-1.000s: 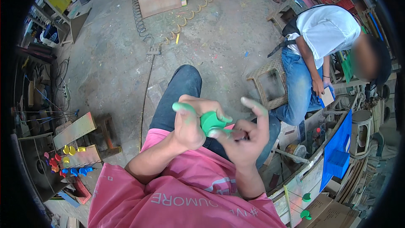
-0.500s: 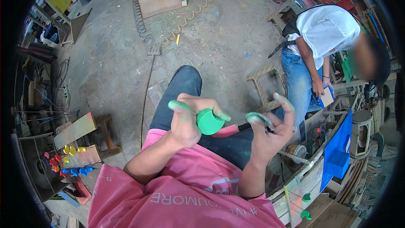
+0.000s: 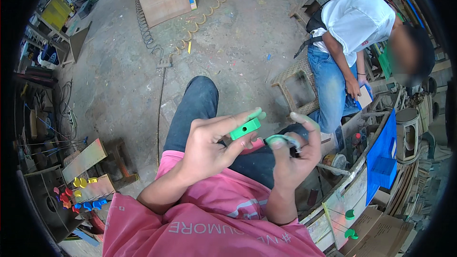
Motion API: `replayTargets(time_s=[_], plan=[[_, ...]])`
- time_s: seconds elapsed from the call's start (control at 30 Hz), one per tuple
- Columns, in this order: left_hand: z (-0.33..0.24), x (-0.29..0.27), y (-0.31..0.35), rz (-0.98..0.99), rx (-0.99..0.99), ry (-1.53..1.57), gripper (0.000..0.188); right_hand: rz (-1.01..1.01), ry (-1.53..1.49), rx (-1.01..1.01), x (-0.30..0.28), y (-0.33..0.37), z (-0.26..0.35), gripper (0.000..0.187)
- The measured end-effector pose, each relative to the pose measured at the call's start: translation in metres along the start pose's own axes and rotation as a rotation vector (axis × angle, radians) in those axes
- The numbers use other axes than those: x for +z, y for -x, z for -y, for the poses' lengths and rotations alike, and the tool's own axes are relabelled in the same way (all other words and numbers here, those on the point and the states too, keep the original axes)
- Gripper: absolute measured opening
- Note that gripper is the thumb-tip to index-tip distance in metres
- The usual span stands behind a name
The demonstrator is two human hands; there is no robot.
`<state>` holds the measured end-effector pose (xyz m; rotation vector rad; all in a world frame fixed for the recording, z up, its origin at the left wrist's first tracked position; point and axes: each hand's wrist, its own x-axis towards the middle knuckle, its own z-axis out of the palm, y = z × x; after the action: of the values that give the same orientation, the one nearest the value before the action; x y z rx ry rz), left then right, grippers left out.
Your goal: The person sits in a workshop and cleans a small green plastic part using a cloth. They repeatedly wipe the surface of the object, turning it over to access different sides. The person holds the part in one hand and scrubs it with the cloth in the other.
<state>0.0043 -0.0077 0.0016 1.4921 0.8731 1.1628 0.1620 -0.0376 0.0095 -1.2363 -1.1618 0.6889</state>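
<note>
Between the thumb and fingers of my left hand (image 3: 214,143) is a green painted piece (image 3: 245,128), turned edge-on so that a small dark hole shows in its side. Green paint marks the fingertips. My right hand (image 3: 297,150) is a little to the right, apart from the piece. Its thumb and bent fingers pinch a small folded scrap (image 3: 282,139), greenish and grey with a dark part; I cannot tell whether it is cloth or sandpaper.
At lower left, red, yellow and blue pieces (image 3: 88,205) stand by boards. Green pieces (image 3: 351,233) on thin rods sit at lower right, near a blue board (image 3: 381,162). A co-worker in a white shirt (image 3: 357,24) bends beside a stool (image 3: 297,85). A coiled hose (image 3: 209,15) crosses the floor.
My left hand has turned the green piece from its round face to its holed edge. My right hand has shifted slightly left and down, still pinching the scrap.
</note>
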Motion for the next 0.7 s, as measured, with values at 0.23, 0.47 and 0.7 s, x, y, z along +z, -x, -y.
replayTargets(time_s=[0.23, 0.47, 0.7], plan=[[-0.016, 0.003, 0.001, -0.059, 0.113, -0.224, 0.045, 0.138, 0.054, -0.028, 0.016, 0.008, 0.003, 0.066], [-0.016, 0.000, 0.002, -0.030, 0.025, -0.297, 0.044, -0.068, 0.288, -0.226, 0.006, -0.001, -0.011, 0.071], [-0.013, 0.000, 0.002, -0.051, 0.109, -0.265, 0.044, 0.106, 0.129, -0.155, 0.018, 0.009, -0.004, 0.071]])
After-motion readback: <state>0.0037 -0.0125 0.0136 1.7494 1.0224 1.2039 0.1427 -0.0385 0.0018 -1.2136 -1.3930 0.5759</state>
